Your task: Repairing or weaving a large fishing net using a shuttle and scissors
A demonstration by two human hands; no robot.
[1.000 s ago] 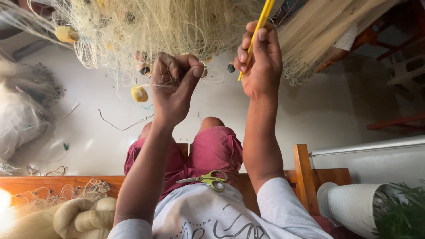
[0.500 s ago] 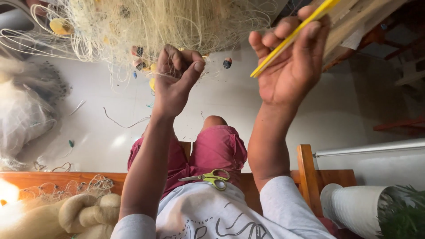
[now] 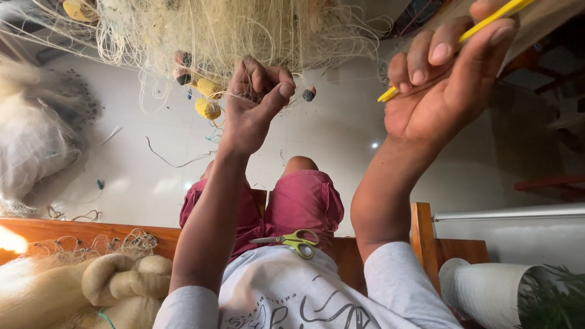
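Note:
The picture is upside down. A pale fishing net (image 3: 244, 30) with yellow floats (image 3: 207, 108) hangs across the top. My left hand (image 3: 253, 103) pinches strands of the net between thumb and fingers. My right hand (image 3: 445, 79) is raised to the right of it and grips a flat yellow netting needle (image 3: 487, 21) that points up and to the right. Scissors with yellow-green handles (image 3: 292, 240) lie on my lap, on the pink shorts (image 3: 304, 201).
A wooden bench (image 3: 73, 230) runs under me with bundled net (image 3: 116, 280) piled on its left end. More heaped net (image 3: 36, 140) lies on the pale floor at the left. A white pot with a green plant (image 3: 506, 292) stands at the lower right.
My right hand has swung out to the right and closer to the camera, tilting the yellow needle. My left hand stays closed on the net strands.

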